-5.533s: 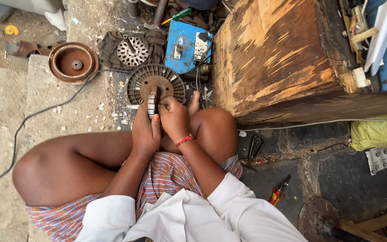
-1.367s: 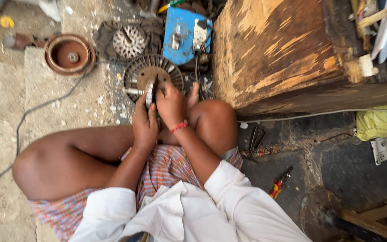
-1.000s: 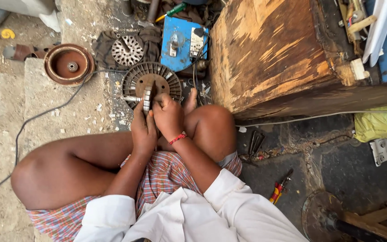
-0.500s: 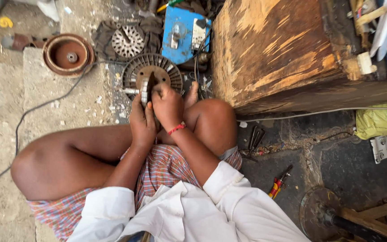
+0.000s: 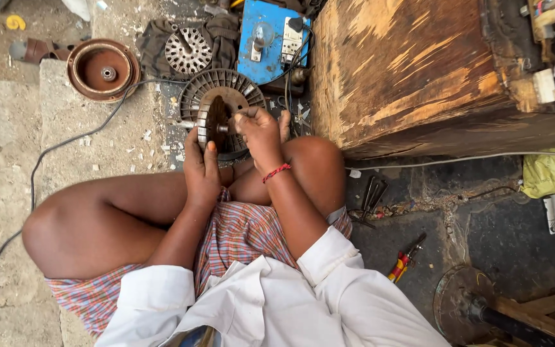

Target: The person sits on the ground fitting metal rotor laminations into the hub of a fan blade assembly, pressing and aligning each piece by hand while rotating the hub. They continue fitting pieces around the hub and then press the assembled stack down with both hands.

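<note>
Here, the scene was set out as follows.

Left hand: the left hand (image 5: 202,168) was wrapped around the rotor (image 5: 208,123), fingers curled over its rim, thumb laid up its near side; the part was gripped firmly.

Right hand: the right hand (image 5: 261,133) was closed in a pinch on the rotor's short shaft, fingertips (image 5: 237,119) pressed at the hub. A red thread band (image 5: 276,171) was worn on its wrist.

Rotor: a round, ribbed metal piece with a rusty brown face, held on edge between both hands, just above the knees.

Fan housing: a grey finned disc (image 5: 246,90) was seen directly beyond the hands, partly hidden by the rotor; whether the two touched could not be told.

Vented disc: a smaller slotted disc (image 5: 187,51) was laid on a dark cloth, beyond the left hand.

Bowl: a rust-red round shell (image 5: 103,69) was placed well to the left of the left hand, with a black cable (image 5: 65,142) run beside it.

Blue box: a blue electrical unit (image 5: 271,38) with a dial and switch was set beyond the right hand.

Wooden block: a large worn wooden bench (image 5: 419,71) was stood just right of the right hand.

Pliers: dark pliers (image 5: 372,196) were left on the ground to the right of the right forearm.

Screwdriver: a red-and-yellow tool (image 5: 401,262) was lain nearer the body, right of the right sleeve.
</note>
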`<state>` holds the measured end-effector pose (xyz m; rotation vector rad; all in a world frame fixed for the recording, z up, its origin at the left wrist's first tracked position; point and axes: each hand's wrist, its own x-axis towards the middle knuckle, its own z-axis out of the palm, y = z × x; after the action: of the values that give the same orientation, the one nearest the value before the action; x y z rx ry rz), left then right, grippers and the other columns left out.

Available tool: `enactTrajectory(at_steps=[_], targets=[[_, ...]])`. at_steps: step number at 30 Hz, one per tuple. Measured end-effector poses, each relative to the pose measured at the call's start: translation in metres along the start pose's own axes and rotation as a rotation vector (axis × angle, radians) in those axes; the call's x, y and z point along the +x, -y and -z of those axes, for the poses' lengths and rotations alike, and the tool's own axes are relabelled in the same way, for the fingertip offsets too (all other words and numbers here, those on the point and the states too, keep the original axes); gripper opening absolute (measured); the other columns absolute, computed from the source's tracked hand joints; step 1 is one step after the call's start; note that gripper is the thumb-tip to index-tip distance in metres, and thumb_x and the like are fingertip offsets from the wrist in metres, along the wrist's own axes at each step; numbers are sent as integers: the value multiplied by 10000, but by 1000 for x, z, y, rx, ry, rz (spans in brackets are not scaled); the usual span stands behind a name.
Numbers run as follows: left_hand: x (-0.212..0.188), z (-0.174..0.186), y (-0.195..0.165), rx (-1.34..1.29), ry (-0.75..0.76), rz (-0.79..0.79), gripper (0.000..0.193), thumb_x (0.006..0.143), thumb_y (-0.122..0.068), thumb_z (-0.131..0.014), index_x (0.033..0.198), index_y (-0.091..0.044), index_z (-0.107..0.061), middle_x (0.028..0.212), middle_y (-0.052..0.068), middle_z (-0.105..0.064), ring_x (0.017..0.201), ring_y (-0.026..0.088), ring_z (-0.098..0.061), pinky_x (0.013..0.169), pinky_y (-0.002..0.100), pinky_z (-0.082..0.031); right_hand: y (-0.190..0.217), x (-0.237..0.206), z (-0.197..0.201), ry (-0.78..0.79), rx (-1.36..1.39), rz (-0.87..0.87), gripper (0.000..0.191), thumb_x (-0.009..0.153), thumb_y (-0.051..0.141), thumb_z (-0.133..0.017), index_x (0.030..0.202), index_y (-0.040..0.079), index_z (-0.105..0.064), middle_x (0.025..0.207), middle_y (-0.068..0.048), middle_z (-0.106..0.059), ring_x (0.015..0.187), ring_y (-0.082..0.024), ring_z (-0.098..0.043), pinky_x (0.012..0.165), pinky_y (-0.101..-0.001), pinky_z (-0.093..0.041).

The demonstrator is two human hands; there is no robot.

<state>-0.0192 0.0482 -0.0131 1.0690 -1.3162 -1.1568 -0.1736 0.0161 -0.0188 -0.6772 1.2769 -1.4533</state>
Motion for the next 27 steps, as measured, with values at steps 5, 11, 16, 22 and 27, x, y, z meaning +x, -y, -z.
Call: enactTrajectory(at_steps=[5, 11, 16, 22, 27], targets=[[6, 6, 5, -195, -6, 46, 457, 1109, -99, -526, 1524, 8, -368, 1341, 108, -590, 1195, 149, -569, 1061, 300, -474, -7, -3, -4, 150, -23, 72, 71, 1034, 93, -651, 1029, 24, -667, 802, 29, -622, 680, -26, -530, 583, -192, -411], [21, 24, -2, -255, 5, 106, 430, 1034, -46, -601, 1423, 33, -435, 1287, 105, -582, 1152, 140, -578, 1020, 301, -509, -12, -6, -15, 183, -100, 136, 57, 1027, 62, -662, 1040, 6, -658, 800, 30, -637, 698, -20, -547, 626, -206, -451], [54, 42, -4, -176, -16, 276, 340, 1036, -107, -622, 1322, 54, -531, 1129, 91, -661, 971, 111, -623, 853, 276, -535, -14, -13, -26, 214, -214, 121, 66, 1010, 71, -667, 1046, 16, -659, 813, 31, -668, 708, -19, -578, 625, -210, -479], [52, 39, -2, -191, -115, 265, 307, 1054, -147, -624, 1279, 57, -575, 1077, 74, -687, 911, 92, -631, 803, 254, -541, -4, -14, -29, 202, -219, 70, 85, 1028, 116, -669, 1051, 34, -671, 783, 35, -652, 660, -14, -543, 570, -199, -441], [43, 24, 1, -217, -139, 147, 248, 1090, -131, -625, 1268, 39, -597, 1075, 60, -669, 931, 92, -594, 837, 257, -519, 15, -13, -21, 148, -194, 104, 109, 1021, 145, -658, 1089, 59, -660, 798, 45, -658, 665, -4, -551, 565, -183, -436]])
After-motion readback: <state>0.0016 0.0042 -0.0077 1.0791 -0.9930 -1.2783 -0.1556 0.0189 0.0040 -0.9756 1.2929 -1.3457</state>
